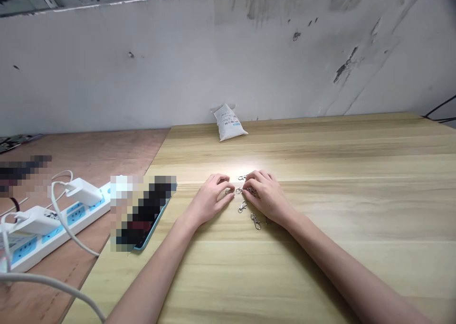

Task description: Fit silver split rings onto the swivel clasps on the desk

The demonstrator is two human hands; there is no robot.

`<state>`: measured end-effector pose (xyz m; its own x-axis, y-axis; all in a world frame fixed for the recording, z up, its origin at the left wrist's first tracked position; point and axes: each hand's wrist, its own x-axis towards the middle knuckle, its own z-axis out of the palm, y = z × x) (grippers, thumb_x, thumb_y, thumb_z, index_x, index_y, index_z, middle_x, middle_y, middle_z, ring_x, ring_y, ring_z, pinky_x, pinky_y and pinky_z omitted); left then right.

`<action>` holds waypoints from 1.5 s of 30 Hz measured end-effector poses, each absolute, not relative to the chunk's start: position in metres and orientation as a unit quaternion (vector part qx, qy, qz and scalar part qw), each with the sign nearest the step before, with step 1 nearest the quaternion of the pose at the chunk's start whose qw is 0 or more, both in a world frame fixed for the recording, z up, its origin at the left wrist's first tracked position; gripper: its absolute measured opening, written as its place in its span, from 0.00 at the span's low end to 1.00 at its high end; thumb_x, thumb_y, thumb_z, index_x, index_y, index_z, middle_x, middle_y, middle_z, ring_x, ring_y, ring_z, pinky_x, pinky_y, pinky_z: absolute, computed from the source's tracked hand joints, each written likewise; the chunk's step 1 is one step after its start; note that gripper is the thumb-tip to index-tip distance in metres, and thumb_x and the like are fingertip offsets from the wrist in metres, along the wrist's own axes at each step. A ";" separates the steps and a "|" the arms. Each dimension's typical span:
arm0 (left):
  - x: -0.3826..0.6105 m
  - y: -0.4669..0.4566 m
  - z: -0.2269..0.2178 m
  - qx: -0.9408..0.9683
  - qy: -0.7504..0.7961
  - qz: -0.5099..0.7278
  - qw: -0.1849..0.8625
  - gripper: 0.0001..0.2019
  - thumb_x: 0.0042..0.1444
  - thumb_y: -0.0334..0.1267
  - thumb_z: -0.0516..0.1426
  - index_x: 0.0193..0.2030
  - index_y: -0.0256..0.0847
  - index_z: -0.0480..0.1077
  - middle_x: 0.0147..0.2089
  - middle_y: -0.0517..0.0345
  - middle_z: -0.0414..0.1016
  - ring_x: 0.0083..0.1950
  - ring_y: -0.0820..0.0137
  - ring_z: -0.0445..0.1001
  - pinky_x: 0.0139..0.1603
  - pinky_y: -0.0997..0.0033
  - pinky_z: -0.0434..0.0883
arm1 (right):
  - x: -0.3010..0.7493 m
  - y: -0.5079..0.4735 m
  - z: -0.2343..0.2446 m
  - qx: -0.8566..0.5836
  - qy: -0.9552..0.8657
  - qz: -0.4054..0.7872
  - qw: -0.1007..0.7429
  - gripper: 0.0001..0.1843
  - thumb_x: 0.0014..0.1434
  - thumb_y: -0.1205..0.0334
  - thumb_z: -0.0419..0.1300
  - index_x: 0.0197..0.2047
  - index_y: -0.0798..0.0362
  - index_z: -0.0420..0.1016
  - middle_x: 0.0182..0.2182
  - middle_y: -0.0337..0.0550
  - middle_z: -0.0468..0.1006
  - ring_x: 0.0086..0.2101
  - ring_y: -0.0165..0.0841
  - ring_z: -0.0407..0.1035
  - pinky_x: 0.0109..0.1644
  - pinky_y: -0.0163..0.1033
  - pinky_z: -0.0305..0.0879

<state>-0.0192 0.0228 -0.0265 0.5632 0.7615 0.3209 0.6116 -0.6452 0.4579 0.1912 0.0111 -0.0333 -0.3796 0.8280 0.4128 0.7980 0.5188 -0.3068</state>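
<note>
Small silver swivel clasps with rings lie on the wooden tabletop between and around my hands. My left hand (210,198) is curved with thumb and fingers apart, and a small metal ring (227,191) shows in the gap between them. My right hand (265,195) arches palm-down over several clasps, its thumb and fingers apart. One clasp (252,190) is partly covered by that hand, and another clasp (242,177) pokes out past its fingertips. Nearer to me lie a loose clasp (242,206) and a larger-looking clasp (255,222). Whether the fingertips press on any piece is hard to see.
A white labelled packet (230,123) stands by the wall at the back. Left of my hands lies a partly blurred phone (149,219) with a teal edge. Beyond it, a white power strip (74,219) with plugged chargers and cables rests on a reddish board (117,148).
</note>
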 end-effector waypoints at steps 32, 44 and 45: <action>-0.001 0.021 -0.023 0.881 0.382 0.259 0.102 0.10 0.67 0.33 0.48 0.40 0.40 0.71 0.52 0.49 0.72 0.55 0.61 0.67 0.55 0.56 0.68 | 0.188 0.007 -0.035 -0.478 -0.825 0.062 0.296 0.02 0.61 0.66 0.59 0.36 0.51 0.73 0.39 0.44 0.76 0.44 0.38 0.67 0.49 0.46 0.60; 0.004 0.011 -0.016 0.832 0.426 0.334 0.123 0.07 0.64 0.37 0.55 0.44 0.42 0.73 0.50 0.53 0.73 0.54 0.63 0.68 0.56 0.57 0.64 | 0.190 0.005 -0.029 -0.449 -0.791 0.122 0.397 0.05 0.63 0.64 0.60 0.36 0.49 0.76 0.30 0.39 0.80 0.36 0.35 0.69 0.48 0.45 0.59; 0.004 0.011 -0.016 0.820 0.437 0.345 0.133 0.06 0.63 0.38 0.56 0.43 0.42 0.73 0.49 0.53 0.74 0.54 0.62 0.68 0.57 0.56 0.63 | 0.189 0.004 -0.028 -0.450 -0.787 0.118 0.405 0.05 0.63 0.64 0.60 0.35 0.49 0.76 0.30 0.38 0.80 0.35 0.35 0.69 0.48 0.45 0.59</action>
<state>0.0042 0.0107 -0.0156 0.3806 0.8085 0.4488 0.6248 -0.5827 0.5198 0.1894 0.0044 -0.0276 -0.2662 0.8040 0.5316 0.6129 0.5669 -0.5504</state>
